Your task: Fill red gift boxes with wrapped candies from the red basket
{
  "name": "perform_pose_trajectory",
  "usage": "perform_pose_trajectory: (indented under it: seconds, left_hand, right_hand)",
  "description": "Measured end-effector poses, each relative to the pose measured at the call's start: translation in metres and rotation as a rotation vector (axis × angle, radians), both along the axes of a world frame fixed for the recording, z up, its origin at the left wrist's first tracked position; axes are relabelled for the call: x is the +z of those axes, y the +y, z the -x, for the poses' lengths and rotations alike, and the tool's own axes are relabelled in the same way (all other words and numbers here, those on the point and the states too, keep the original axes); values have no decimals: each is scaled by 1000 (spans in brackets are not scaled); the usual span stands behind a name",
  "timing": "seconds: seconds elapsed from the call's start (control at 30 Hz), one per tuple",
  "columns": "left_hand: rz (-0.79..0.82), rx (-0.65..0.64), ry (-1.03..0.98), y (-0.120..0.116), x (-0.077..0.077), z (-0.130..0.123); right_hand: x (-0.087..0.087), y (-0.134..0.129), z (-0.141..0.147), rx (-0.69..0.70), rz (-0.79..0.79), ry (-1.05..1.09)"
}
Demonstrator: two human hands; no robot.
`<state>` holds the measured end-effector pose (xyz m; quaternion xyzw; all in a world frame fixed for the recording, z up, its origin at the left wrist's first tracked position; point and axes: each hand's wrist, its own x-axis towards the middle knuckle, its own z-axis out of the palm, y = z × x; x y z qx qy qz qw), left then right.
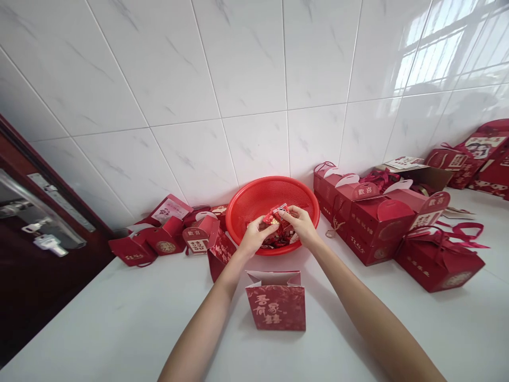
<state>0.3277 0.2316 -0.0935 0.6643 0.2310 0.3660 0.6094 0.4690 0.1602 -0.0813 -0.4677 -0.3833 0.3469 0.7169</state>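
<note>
Both hands are over a red plastic basket (pixel 246 196) that stands by the tiled wall, with wrapped candies (pixel 283 239) in its bottom. Between my left hand (pixel 256 233) and my right hand (pixel 300 224) are small red packets (pixel 277 212), pinched by the fingers of each hand. How many packets there are is too small to tell. Nearer to me, between my forearms, an open-topped red paper box (pixel 276 307) stands upright with gold characters on its front.
Red gift boxes (pixel 165 244) stand left of the basket, one (pixel 220 246) close to my left forearm. More boxes (pixel 369 223) line the right side, with a ribboned one (pixel 441 260) in front. A door with keys (pixel 50 244) is at the left edge.
</note>
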Motion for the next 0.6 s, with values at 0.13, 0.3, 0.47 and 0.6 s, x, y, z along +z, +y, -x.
perform_pose_trajectory:
  seconds: [0.13,0.3,0.47,0.6]
  left_hand:
    - [0,32,36,-6,7,10]
    - [-95,70,60,-17,27,35]
    - [-266,29,153,-35,54,66]
    - [-315,-59,264,-44,62,78]
  right_hand:
    - [8,-5,-1,-17,-15,-11]
    - [23,-16,-6,-41,-30,16]
    - [45,-34,-4,-31,-100,-20]
    - [61,-49,2,-11,-176,-67]
